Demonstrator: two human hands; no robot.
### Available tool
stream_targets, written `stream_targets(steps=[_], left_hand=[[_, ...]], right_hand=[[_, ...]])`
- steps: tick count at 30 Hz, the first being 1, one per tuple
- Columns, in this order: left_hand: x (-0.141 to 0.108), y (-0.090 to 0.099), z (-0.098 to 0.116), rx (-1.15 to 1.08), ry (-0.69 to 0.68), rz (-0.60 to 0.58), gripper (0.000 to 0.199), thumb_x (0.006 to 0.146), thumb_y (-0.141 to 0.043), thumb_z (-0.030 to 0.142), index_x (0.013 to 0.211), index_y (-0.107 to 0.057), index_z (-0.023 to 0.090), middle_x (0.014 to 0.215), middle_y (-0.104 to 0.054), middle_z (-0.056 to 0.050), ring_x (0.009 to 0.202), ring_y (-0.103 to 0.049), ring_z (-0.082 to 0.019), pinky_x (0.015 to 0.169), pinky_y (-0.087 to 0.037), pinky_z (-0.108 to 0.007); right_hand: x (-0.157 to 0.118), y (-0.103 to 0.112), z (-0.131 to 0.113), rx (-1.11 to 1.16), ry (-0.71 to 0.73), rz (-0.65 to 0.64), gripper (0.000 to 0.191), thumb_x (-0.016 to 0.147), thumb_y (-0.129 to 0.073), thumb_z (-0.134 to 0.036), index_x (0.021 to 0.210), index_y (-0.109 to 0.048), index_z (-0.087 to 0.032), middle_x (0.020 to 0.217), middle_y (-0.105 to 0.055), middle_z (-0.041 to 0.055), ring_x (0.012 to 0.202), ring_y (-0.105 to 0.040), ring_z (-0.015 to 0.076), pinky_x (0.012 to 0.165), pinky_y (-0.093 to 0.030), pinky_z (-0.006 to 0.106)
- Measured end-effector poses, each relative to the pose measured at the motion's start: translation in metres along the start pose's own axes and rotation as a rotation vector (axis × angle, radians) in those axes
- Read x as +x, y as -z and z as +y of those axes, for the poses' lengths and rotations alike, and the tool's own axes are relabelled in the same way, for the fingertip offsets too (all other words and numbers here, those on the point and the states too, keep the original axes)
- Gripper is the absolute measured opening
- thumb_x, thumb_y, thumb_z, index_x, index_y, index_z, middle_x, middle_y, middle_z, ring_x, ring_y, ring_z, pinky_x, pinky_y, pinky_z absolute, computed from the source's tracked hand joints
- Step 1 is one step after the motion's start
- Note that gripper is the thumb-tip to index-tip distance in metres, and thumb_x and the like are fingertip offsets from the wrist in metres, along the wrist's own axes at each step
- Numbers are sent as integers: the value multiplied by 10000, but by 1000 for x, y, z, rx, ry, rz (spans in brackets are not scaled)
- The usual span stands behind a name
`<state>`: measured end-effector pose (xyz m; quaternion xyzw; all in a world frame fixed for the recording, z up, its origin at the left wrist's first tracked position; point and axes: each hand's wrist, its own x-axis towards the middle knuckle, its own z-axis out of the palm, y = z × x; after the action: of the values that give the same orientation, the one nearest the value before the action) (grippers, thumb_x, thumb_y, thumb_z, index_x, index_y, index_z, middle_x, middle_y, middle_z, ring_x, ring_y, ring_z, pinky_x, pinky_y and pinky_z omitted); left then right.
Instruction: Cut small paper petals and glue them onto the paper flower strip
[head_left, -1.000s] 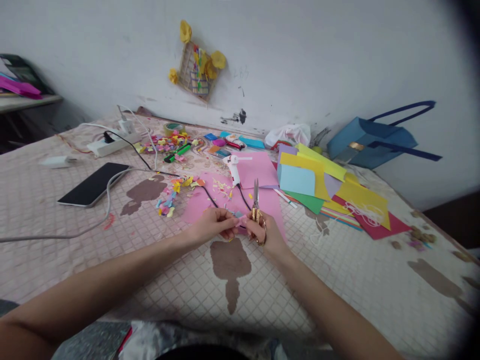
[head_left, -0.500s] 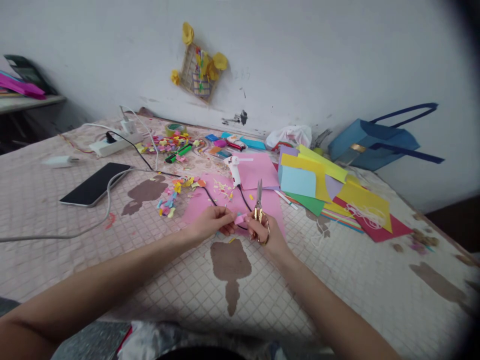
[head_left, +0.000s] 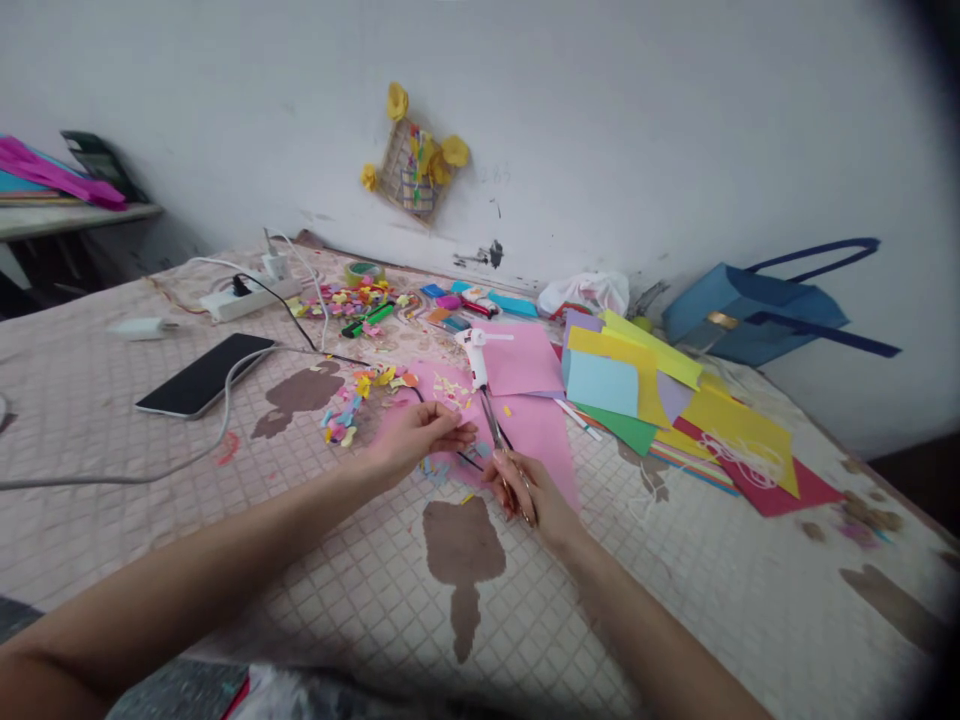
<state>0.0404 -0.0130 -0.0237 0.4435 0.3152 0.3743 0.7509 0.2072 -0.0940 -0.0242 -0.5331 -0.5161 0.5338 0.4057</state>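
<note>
My right hand [head_left: 529,490] is closed around the gold-handled scissors [head_left: 492,420], whose blades point away from me and look nearly together. My left hand [head_left: 424,435] is just left of them, thumb and fingers pinched. What seems a small pink paper piece is at its fingertips, hard to tell from the pink sheet [head_left: 544,440] beneath. Beyond the blades lies a white glue gun [head_left: 474,358], its black cord running under my hands. Small blue paper scraps [head_left: 435,470] lie below my left hand. A curved row of colourful paper flowers [head_left: 352,405] is to its left.
Coloured paper sheets [head_left: 604,385] are piled at the right, with a blue bag [head_left: 750,310] behind. A black-screened tablet [head_left: 206,375], white cable [head_left: 225,430] and power strip [head_left: 247,298] occupy the left. A green cutter [head_left: 367,320] lies near loose paper flowers [head_left: 341,298].
My right hand has drawn away from my left and lowered, turning the scissors so their blades tilt left. The pink piece between both hands no longer shows clearly. The view has shifted slightly.
</note>
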Motion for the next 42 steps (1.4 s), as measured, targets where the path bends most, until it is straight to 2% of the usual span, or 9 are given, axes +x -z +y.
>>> stream_targets(steps=[4,11,36,42], left_hand=[[-1,-2,4,-45,-17,15,214,741,-659,238,701,-487,118,793,-693,-105,774,-662,-167,781,-492,-310],[1,1,3,-4,14,-32,229,726,-672,263,691,-506,109,768,-675,-86,720,-660,-158,710,-505,-290],[1,1,7,14,35,-70,251,697,-696,280,689,-509,113,738,-675,-71,698,-653,-140,704,-493,-280],[2,3,9,21,31,-91,261,691,-700,294,679,-516,109,731,-678,-72,684,-649,-125,689,-494,-254]], right_hand=[[-2,1,2,-122,-17,-22,415,823,-441,-541,687,-523,-158,438,-390,-75,338,-357,59,357,-295,182],[-3,-1,-1,-212,-2,-28,432,826,-422,-550,646,-495,-164,416,-374,-77,323,-350,56,337,-289,176],[-6,-6,-6,-128,-60,-8,467,760,-445,-613,630,-486,-166,373,-344,-89,290,-309,52,316,-266,182],[-4,-5,1,-107,-35,-21,470,767,-438,-621,628,-470,-173,379,-346,-90,287,-317,52,306,-264,174]])
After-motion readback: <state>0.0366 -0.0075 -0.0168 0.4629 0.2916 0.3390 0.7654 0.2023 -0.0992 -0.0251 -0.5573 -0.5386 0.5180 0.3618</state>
